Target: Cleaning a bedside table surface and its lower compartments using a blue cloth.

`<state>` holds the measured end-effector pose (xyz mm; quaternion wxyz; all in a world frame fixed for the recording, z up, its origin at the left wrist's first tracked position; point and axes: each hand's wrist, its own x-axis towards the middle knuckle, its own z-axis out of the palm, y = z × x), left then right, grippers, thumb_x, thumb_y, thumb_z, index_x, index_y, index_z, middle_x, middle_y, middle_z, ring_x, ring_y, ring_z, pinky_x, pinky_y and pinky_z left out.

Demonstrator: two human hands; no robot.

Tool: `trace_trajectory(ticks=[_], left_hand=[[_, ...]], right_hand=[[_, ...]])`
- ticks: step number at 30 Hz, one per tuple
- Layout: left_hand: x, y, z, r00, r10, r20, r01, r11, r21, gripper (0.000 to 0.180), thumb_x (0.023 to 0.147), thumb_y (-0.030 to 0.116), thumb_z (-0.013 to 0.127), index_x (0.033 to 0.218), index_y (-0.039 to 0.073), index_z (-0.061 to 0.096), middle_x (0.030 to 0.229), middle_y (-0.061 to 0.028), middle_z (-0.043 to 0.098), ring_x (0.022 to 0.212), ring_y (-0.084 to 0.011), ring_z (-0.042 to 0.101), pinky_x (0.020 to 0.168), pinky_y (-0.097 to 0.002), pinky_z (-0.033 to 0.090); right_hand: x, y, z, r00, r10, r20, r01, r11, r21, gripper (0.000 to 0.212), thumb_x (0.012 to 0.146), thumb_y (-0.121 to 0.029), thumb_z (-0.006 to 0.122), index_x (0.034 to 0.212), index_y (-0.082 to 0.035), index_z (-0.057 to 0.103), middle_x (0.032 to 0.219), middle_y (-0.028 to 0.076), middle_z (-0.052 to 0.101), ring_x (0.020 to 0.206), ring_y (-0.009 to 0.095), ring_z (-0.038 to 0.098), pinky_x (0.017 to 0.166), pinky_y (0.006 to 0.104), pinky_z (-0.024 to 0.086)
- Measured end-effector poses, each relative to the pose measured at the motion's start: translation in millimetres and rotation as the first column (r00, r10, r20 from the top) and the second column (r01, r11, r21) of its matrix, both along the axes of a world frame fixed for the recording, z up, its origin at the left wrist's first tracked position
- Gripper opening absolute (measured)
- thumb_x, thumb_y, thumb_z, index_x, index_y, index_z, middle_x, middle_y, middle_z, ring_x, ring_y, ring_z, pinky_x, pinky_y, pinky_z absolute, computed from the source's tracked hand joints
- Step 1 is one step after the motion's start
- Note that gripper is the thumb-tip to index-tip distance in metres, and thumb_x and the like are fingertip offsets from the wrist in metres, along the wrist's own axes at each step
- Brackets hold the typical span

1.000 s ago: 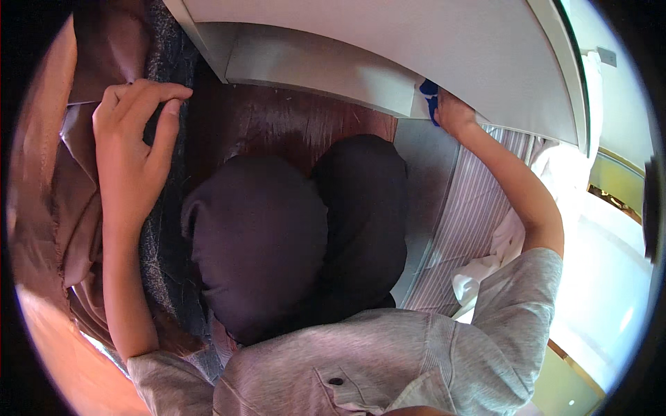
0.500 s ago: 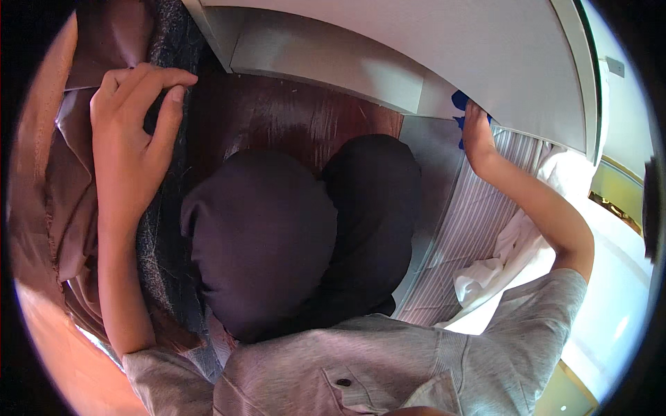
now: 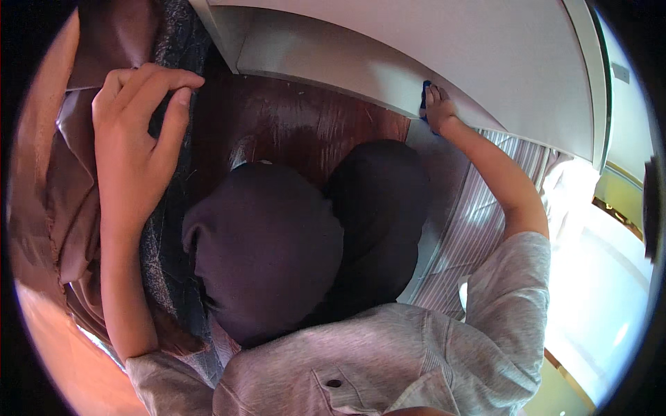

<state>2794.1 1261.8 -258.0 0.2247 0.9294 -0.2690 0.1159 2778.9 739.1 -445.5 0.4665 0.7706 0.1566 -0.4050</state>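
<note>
At the far right of the low white board [image 3: 312, 59], my right hand [image 3: 441, 112] presses a blue cloth [image 3: 424, 104] against its surface. The fingers lie over the cloth, and only its edges show. A large pale panel [image 3: 479, 52] overhangs the board, close above this hand. My left hand [image 3: 132, 132] rests on the dark, worn edge [image 3: 182, 55] of a brown-covered piece of furniture. Its fingers are loosely bent, thumb apart from the index finger, with nothing between them.
My knees in dark trousers [image 3: 270, 256] take up the middle, over a glossy reddish-brown floor [image 3: 305, 114]. Striped fabric [image 3: 479, 201] lies at the right, beside a grey strip [image 3: 440, 173]. Brown fabric [image 3: 73, 201] hangs along the left.
My right hand has moved left along the board with the blue cloth, coming further out from behind the pale panel. The left hand has stayed nearly still.
</note>
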Motion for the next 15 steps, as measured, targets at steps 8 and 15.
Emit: trace_trajectory(ticks=[8, 15], left_hand=[[-3, 7, 0, 0.997, 0.028, -0.07, -0.023, 0.998, 0.066, 0.014, 0.091, 0.008, 0.062, 0.1, 0.005, 0.072, 0.099, -0.0107, 0.068, 0.099, -0.0296, 0.058, 0.093, -0.0396, 0.042], [2, 5, 1, 0.998, -0.005, -0.061, 0.007, 0.999, 0.039, 0.015, 0.091, 0.009, 0.061, 0.099, 0.006, 0.073, 0.098, -0.0096, 0.068, 0.099, -0.0292, 0.057, 0.092, -0.0395, 0.042]], right_hand=[[-23, 15, 44, 0.84, 0.503, -0.205, -0.522, 0.645, -0.557, 0.06, 0.093, -0.03, 0.057, 0.148, -0.009, 0.048, 0.152, 0.012, 0.045, 0.14, 0.035, 0.041, 0.111, 0.0605, 0.031], [-39, 57, 155, 0.897, 0.324, -0.301, -0.437, 0.752, -0.494, 0.045, 0.092, -0.031, 0.056, 0.133, -0.014, 0.066, 0.135, 0.01, 0.062, 0.129, 0.035, 0.053, 0.108, 0.0557, 0.035]])
